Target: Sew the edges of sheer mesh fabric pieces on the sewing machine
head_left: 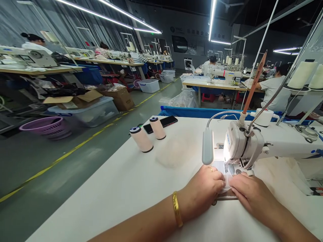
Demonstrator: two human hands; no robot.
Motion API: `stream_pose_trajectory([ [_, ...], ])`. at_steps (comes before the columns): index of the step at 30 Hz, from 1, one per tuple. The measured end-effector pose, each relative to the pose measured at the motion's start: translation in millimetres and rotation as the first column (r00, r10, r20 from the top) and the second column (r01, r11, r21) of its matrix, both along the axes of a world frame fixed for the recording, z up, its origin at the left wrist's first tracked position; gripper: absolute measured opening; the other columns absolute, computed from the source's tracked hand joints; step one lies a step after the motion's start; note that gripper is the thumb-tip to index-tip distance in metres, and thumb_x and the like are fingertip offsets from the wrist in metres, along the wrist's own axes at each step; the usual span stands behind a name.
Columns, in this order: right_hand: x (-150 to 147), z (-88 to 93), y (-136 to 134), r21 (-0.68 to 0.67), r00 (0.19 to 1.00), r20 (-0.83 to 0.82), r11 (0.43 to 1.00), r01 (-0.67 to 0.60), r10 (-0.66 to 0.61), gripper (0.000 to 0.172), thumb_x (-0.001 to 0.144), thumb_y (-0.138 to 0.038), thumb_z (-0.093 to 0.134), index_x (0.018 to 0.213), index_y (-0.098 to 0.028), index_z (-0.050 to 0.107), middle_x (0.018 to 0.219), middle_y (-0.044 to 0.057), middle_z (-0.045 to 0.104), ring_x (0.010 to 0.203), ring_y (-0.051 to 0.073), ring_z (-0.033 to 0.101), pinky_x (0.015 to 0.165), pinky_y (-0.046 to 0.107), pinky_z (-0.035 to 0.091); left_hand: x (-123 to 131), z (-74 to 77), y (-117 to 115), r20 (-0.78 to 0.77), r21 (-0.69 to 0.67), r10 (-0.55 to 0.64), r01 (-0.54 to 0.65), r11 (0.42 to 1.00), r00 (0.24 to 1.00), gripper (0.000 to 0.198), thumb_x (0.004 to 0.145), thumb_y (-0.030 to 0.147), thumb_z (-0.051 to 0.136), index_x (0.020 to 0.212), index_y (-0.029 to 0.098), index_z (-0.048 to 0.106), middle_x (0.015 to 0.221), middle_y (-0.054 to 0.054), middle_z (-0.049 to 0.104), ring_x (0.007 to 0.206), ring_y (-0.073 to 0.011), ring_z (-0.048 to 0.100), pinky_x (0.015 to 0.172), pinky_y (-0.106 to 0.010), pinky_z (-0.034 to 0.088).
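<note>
A white sewing machine stands at the right of the white table, its lamp lit beside the needle area. Just in front of the needle, my left hand has its fingers pressed together on a small piece of thin whitish fabric. My right hand pinches the same fabric from the other side, close to my left fingertips. More sheer pale fabric lies under the machine arm at the right.
Two thread cones and a dark phone stand or lie at the table's far left edge. A pencil sticks up from the machine. Beyond are bins, a purple basket and people at other machines.
</note>
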State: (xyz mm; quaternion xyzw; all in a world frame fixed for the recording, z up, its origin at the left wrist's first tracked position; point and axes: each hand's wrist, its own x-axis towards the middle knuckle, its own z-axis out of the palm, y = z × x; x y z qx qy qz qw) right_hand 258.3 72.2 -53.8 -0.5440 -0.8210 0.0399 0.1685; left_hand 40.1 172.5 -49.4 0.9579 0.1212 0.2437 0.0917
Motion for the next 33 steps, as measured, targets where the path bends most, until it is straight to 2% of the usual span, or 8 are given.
stream_pose_trajectory([
  [4, 0, -1.1, 2, 0.022, 0.999, -0.048, 1.000, -0.003, 0.004, 0.026, 0.105, -0.010, 0.040, 0.089, -0.023, 0.057, 0.086, 0.002, 0.064, 0.076, 0.020, 0.057, 0.067, 0.033, 0.041, 3, -2.7, 7, 0.029, 0.034, 0.005, -0.006, 0.999, 1.000, 0.026, 0.092, 0.004, 0.051, 0.091, 0.020, 0.071, 0.089, -0.004, 0.074, 0.081, -0.0196, 0.064, 0.079, -0.036, 0.044],
  [9, 0, -3.0, 2, 0.048, 0.999, -0.050, 0.999, -0.002, 0.005, 0.028, 0.105, -0.010, 0.039, 0.086, -0.023, 0.056, 0.084, 0.002, 0.063, 0.075, 0.020, 0.056, 0.065, 0.033, 0.037, 2, -4.4, 8, 0.071, 0.066, -0.061, 0.056, 0.996, 0.996, 0.022, 0.094, 0.005, 0.054, 0.096, 0.020, 0.070, 0.092, -0.003, 0.074, 0.088, -0.0203, 0.066, 0.080, -0.036, 0.044],
  [13, 0, -4.7, 3, 0.081, 0.999, -0.031, 0.997, -0.011, 0.013, 0.029, 0.104, -0.008, 0.038, 0.090, -0.023, 0.059, 0.087, 0.002, 0.065, 0.076, 0.021, 0.057, 0.065, 0.033, 0.035, 0, -4.3, 6, 0.052, 0.076, -0.099, 0.095, 0.993, 0.994, 0.021, 0.094, 0.006, 0.054, 0.099, 0.019, 0.070, 0.091, -0.003, 0.075, 0.082, -0.0192, 0.065, 0.081, -0.038, 0.045],
  [22, -2, -4.1, 4, 0.121, 0.999, -0.031, 0.993, 0.018, -0.015, 0.030, 0.102, -0.006, 0.039, 0.084, -0.023, 0.056, 0.083, 0.001, 0.064, 0.073, 0.020, 0.056, 0.061, 0.032, 0.032, 2, -7.0, 11, 0.031, 0.081, -0.071, 0.068, 0.994, 0.997, 0.021, 0.099, 0.009, 0.053, 0.100, 0.019, 0.071, 0.089, -0.005, 0.074, 0.081, -0.0192, 0.067, 0.086, -0.036, 0.049],
  [28, -3, -2.6, 7, 0.141, 0.998, -0.043, 0.989, 0.042, -0.036, 0.029, 0.102, -0.008, 0.040, 0.096, -0.024, 0.063, 0.091, 0.003, 0.070, 0.079, 0.022, 0.063, 0.060, 0.032, 0.038, 4, -8.9, 15, 0.046, 0.104, -0.051, 0.046, 0.993, 0.998, 0.025, 0.101, 0.010, 0.050, 0.095, 0.019, 0.072, 0.094, -0.006, 0.076, 0.082, -0.0189, 0.066, 0.087, -0.036, 0.050],
  [33, -3, -3.4, 9, 0.131, 0.996, -0.063, 0.989, 0.064, -0.057, 0.033, 0.101, -0.008, 0.042, 0.109, -0.025, 0.068, 0.103, 0.006, 0.074, 0.093, 0.024, 0.069, 0.070, 0.033, 0.052, 6, -9.4, 18, 0.032, 0.119, -0.012, 0.008, 0.993, 0.999, 0.029, 0.103, 0.011, 0.046, 0.094, 0.019, 0.073, 0.093, -0.005, 0.075, 0.082, -0.0190, 0.066, 0.089, -0.037, 0.050],
])
